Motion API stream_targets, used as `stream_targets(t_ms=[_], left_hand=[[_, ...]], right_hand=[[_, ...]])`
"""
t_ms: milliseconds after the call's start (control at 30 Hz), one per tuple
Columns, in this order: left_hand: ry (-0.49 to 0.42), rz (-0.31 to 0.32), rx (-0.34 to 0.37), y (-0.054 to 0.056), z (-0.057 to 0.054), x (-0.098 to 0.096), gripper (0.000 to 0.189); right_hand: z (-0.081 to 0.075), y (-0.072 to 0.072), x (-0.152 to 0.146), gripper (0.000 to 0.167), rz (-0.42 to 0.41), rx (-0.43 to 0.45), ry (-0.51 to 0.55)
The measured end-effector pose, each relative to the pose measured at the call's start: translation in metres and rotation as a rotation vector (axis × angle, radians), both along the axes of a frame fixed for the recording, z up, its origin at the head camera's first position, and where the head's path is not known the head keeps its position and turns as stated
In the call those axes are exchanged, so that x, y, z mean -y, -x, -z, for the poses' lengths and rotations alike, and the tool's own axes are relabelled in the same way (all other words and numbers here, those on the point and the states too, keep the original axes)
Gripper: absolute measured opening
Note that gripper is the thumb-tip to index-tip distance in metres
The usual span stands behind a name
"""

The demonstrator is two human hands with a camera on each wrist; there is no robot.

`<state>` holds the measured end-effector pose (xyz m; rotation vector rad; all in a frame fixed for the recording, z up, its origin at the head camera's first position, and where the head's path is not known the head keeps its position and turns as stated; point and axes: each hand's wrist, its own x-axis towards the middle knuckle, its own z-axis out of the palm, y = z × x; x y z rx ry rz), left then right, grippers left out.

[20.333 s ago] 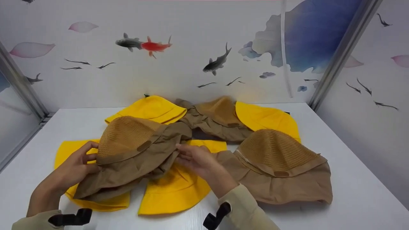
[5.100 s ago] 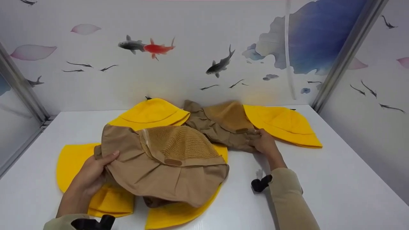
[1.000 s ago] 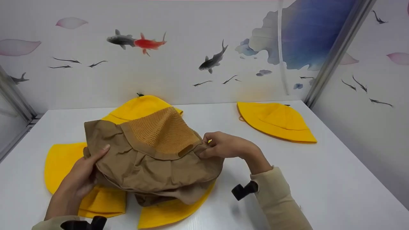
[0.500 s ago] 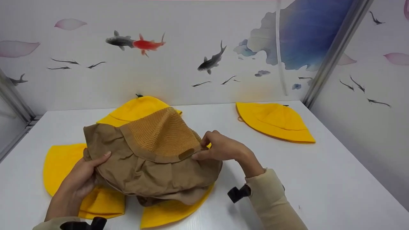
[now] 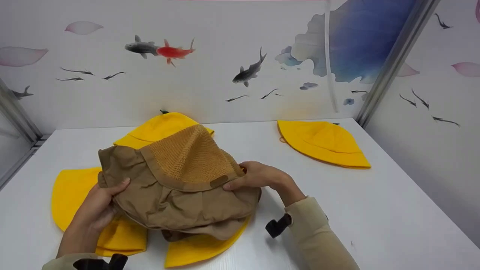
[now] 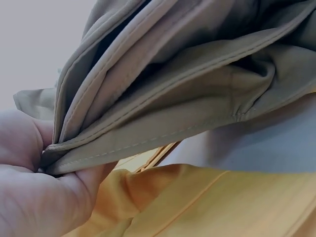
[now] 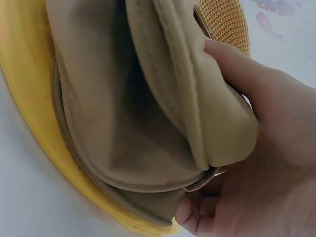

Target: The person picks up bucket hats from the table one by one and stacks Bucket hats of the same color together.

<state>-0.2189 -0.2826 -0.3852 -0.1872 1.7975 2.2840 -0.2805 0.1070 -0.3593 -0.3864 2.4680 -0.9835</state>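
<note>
In the head view, the brown hats [image 5: 202, 210] hang bunched between the two hands, their long axis running from the left fingers across to the right. The left hand [image 5: 92, 208] grips the brims' near-left edge, thumb on top. The right hand [image 5: 258, 176] pinches the other side up at the band, thumb in front, the other fingers mostly behind the cloth. The tag [image 5: 219, 181] lies just beside the right thumb, and the woven crown [image 5: 189, 161] rises between the hands, away from the person, so the right hand is the nearer to band and crown. One yellow hat [image 5: 75, 193] lies beside and under the left fingers; another [image 5: 206, 253] shows below the brims, between the hands. A third pokes out beyond the crown, and a fourth rests on the counter [image 5: 393, 210], well apart from the right fingers, farther back.

In the left wrist view, several brim layers meet in the left fingers' pinch and fan out away from them; I cannot count the hats.

In the right wrist view, the right fingers hold a folded brim, the loose layers hanging to one side of them, the crown just past the fold.
</note>
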Motion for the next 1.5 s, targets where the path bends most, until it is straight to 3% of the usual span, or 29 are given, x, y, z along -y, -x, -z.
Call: stream_targets(t_ms=[167,300,433,700,967,1067,1200,1300,1500], left_hand=[[-0.027,-0.03,-0.001,-0.001,-0.001,-0.002,0.04],[-0.031,-0.044,0.005,-0.001,-0.002,-0.005,0.04],[-0.04,-0.048,0.011,0.0,-0.003,-0.008,0.041],[-0.05,-0.057,0.027,0.0,-0.007,-0.01,0.043],[-0.036,-0.066,-0.011,0.0,-0.011,-0.018,0.043],[-0.024,-0.057,-0.021,-0.001,-0.014,-0.02,0.044],[-0.022,-0.05,-0.042,-0.003,-0.017,-0.022,0.044],[-0.018,-0.052,-0.056,-0.004,-0.02,-0.025,0.043],[0.024,-0.05,-0.058,-0.005,-0.025,-0.028,0.044]], right_hand=[[0.007,0.004,-0.001,0.049,0.022,0.074,0.059],[0.009,0.004,-0.003,0.07,0.084,0.111,0.093],[0.006,0.003,-0.005,0.084,0.122,0.094,0.093],[0.004,0.003,-0.006,0.076,0.093,0.085,0.138],[-0.005,0.004,-0.014,0.074,0.041,0.07,0.191],[-0.008,0.006,-0.019,0.072,-0.035,0.109,0.264],[-0.008,0.008,-0.022,0.081,-0.101,0.196,0.396],[-0.007,0.007,-0.019,0.081,-0.082,0.229,0.433],[-0.008,0.005,-0.012,0.063,-0.019,0.211,0.431]])
